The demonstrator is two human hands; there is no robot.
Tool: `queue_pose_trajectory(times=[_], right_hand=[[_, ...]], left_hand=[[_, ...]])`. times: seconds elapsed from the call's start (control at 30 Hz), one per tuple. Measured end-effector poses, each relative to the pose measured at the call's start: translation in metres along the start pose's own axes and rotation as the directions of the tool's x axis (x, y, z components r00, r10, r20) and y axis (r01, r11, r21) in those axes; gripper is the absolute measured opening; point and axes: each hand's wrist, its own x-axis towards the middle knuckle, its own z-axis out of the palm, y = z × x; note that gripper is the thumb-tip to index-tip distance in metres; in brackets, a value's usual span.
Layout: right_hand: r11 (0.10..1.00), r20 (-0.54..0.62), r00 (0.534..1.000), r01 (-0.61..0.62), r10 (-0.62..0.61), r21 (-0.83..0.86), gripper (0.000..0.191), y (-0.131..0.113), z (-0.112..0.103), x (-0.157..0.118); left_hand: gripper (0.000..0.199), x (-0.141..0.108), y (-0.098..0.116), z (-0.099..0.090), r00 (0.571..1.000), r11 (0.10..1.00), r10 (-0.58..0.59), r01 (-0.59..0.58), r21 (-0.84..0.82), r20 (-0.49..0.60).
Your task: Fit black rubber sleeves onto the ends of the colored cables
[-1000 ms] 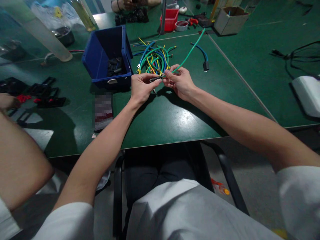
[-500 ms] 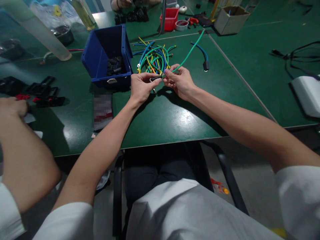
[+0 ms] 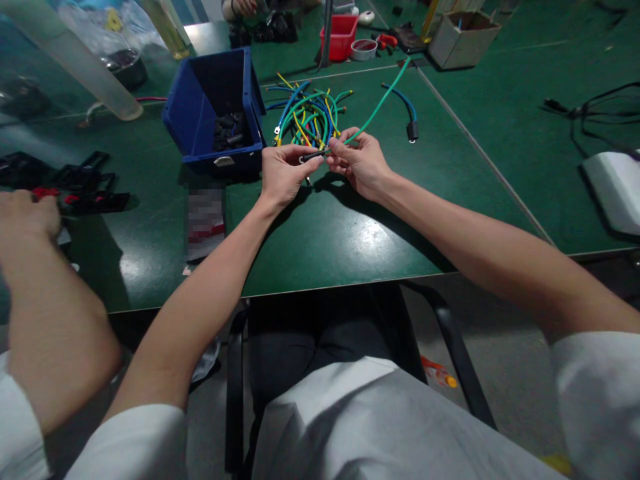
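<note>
Between thumb and fingers, my left hand (image 3: 284,175) pinches a black sleeve (image 3: 313,156) with a ring terminal at its left end. My right hand (image 3: 361,163) grips a green wire (image 3: 383,102) near the sleeve; the wire's free end rises up and to the right. Just behind both hands lies a tangled pile of green, blue and yellow wires (image 3: 305,117). A blue bin (image 3: 200,127) with black pieces inside stands left of the pile. To the right rests a blue wire (image 3: 406,100) with a black sleeve and a ring terminal.
Another person's arm (image 3: 55,293) reaches in at the left, beside black and red parts (image 3: 95,190). Farther back are a red box (image 3: 341,40), a roll of tape (image 3: 363,49) and a carton (image 3: 460,43). Black cables (image 3: 600,113) and a white object (image 3: 615,187) lie at right.
The other person's arm at the left has shifted slightly, its hand a little to the right. My hands and the green wire have hardly moved.
</note>
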Motion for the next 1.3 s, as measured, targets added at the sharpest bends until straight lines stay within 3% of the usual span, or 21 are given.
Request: queue_pose_trajectory(times=[1.3], right_hand=[[0.999,-0.008,0.999,-0.04,0.04,0.0,0.042,-0.0066,0.002,-0.0028]], left_hand=[[0.027,0.0004,-0.0052,0.0008,1.0,0.999,-0.022,0.023,-0.044,0.021]])
